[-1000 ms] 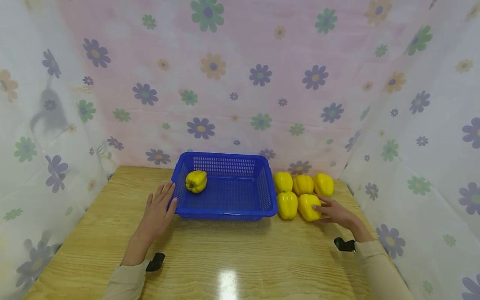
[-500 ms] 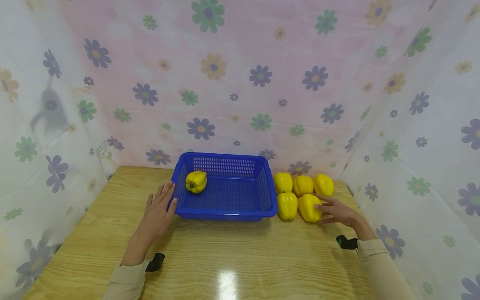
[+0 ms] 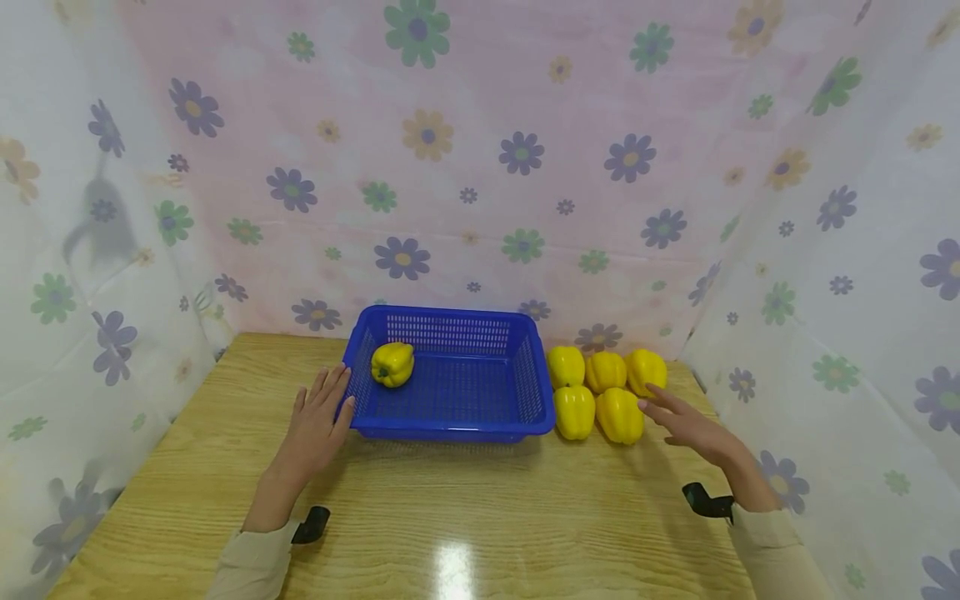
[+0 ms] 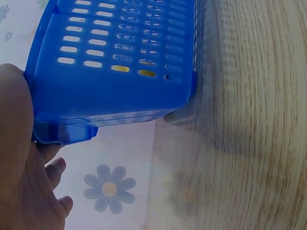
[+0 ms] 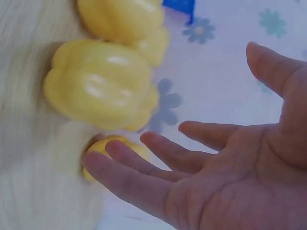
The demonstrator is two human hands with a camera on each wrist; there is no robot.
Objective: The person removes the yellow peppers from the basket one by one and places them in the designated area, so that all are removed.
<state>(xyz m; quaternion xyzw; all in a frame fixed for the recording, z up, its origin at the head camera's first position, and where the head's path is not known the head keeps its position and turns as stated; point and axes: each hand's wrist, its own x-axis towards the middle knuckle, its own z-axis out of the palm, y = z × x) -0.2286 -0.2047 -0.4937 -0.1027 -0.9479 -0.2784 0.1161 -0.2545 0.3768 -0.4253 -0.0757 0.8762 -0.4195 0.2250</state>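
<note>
My left hand [image 3: 313, 429] rests on the left rim of a blue plastic basket [image 3: 450, 432], fingers extended along it. In the left wrist view, the hand [image 4: 29, 191] lies at the edge of the basket's perforated wall [image 4: 120, 91]. One yellow bell pepper [image 3: 393, 365] lies inside, at the left end. My right hand [image 3: 697, 429], fingers spread and holding nothing, hovers just right of the nearest bell pepper [image 3: 621, 416] in a group beside the basket. The right wrist view shows the open palm [image 5: 225, 177] and that bell pepper [image 5: 98, 84] apart from the fingers.
The other bell peppers stand close together: one in front [image 3: 574, 412] by the basket's right wall, and a back row with a left [image 3: 566, 367], a middle [image 3: 606, 372] and a right one [image 3: 647, 372]. A flowered curtain [image 3: 465, 167] encloses the wooden table [image 3: 450, 517].
My right hand has let go of the front right bell pepper and drawn back to the right. The left hand stays on the basket rim.
</note>
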